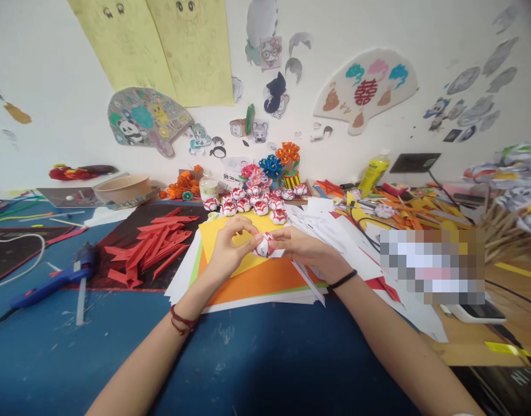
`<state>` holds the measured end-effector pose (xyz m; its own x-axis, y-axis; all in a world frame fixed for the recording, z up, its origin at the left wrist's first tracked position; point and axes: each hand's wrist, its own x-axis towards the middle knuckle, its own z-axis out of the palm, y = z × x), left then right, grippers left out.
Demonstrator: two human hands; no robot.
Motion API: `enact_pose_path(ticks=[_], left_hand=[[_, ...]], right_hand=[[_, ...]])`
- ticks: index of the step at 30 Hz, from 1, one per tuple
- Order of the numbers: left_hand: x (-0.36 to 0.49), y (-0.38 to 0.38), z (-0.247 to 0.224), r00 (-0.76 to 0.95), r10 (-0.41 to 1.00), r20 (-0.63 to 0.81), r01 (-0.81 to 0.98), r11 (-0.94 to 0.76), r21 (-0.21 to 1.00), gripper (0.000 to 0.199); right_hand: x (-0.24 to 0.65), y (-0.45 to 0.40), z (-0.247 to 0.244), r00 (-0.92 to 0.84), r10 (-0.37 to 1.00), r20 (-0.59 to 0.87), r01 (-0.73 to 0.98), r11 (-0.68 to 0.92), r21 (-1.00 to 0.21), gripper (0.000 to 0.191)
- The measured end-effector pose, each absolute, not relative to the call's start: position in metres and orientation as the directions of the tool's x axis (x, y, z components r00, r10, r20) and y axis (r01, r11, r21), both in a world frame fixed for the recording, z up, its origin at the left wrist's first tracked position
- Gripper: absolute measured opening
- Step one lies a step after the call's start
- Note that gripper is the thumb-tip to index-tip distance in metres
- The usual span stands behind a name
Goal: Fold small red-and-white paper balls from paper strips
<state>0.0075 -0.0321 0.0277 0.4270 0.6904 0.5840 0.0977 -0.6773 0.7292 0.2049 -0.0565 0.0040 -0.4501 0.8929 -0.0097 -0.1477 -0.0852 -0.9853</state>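
Note:
Between my two hands is a small red-and-white paper flower [264,245], held above a stack of coloured paper [248,286]. The fingertips of my left hand [234,242] pinch its left side. My right hand [297,245] grips it from the right, where a white paper flap shows by the fingers. Just beyond my hands sit several finished-looking red-and-white paper flowers [260,207] in a cluster. Left of the stack lies a pile of folded red paper strips [159,245] on a dark mat [104,271].
A blue glue gun [52,284] lies at left on the blue table [130,358]. Loose white paper strips [330,231] spread to the right, near a white device [477,312] with cables. A bowl [122,188], a yellow bottle [375,172] and orange flowers [288,155] line the wall.

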Motion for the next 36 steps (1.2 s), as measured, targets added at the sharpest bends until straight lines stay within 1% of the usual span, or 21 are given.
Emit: enact_pose_path(ticks=[5,9,11,14,16,17,20,22,23,26,32,34,36], left_hand=[[0.009,-0.032,0.023,0.404,0.703,0.585,0.178,-0.688,0.703,0.02],[0.011,-0.027,0.016,0.391,0.708,0.588,0.206,-0.69,0.694,0.016],[0.011,-0.026,0.015,0.356,0.726,0.588,0.241,-0.679,0.693,0.015],[0.009,-0.028,0.02,0.246,0.712,0.658,0.301,-0.702,0.646,0.014],[0.007,-0.032,0.024,0.198,0.648,0.735,0.326,-0.751,0.574,0.013],[0.006,-0.035,0.026,0.213,0.607,0.766,0.333,-0.782,0.527,0.013],[0.007,-0.039,0.026,0.432,0.508,0.745,0.32,-0.859,0.4,0.012],[0.009,-0.039,0.022,0.533,0.479,0.697,0.312,-0.877,0.365,0.016],[0.01,-0.039,0.02,0.549,0.48,0.684,0.316,-0.877,0.361,0.017],[0.011,-0.035,0.014,0.54,0.492,0.683,0.319,-0.871,0.375,0.017],[0.01,-0.03,0.016,0.533,0.502,0.682,0.252,-0.863,0.438,0.007],[0.011,-0.031,0.016,0.512,0.52,0.684,0.298,-0.854,0.426,0.008],[0.013,-0.032,0.013,0.478,0.537,0.695,0.377,-0.84,0.389,0.009]], right_hand=[[0.205,-0.056,0.002,-0.434,0.9,0.025,-0.11,-0.026,-0.994,0.03],[0.205,-0.055,0.001,-0.444,0.896,0.02,-0.127,-0.04,-0.991,0.031],[0.204,-0.054,0.001,-0.444,0.896,0.001,-0.131,-0.064,-0.989,0.033],[0.202,-0.054,0.001,-0.386,0.922,-0.005,-0.167,-0.075,-0.983,0.034],[0.201,-0.055,0.002,-0.315,0.949,0.01,-0.193,-0.054,-0.98,0.034],[0.2,-0.056,0.003,-0.286,0.958,0.021,-0.195,-0.037,-0.98,0.033],[0.198,-0.06,0.006,-0.254,0.966,0.049,-0.194,-0.002,-0.981,0.032],[0.197,-0.061,0.008,-0.244,0.968,0.053,-0.201,0.003,-0.98,0.032],[0.197,-0.061,0.008,-0.237,0.97,0.05,-0.204,0.001,-0.979,0.033],[0.197,-0.061,0.006,-0.228,0.973,0.047,-0.197,0.001,-0.98,0.036],[0.2,-0.06,0.006,-0.266,0.961,0.079,-0.156,0.038,-0.987,0.035],[0.2,-0.06,0.006,-0.264,0.958,0.11,-0.129,0.078,-0.989,0.035],[0.2,-0.059,0.006,-0.247,0.959,0.14,-0.068,0.127,-0.99,0.039]])
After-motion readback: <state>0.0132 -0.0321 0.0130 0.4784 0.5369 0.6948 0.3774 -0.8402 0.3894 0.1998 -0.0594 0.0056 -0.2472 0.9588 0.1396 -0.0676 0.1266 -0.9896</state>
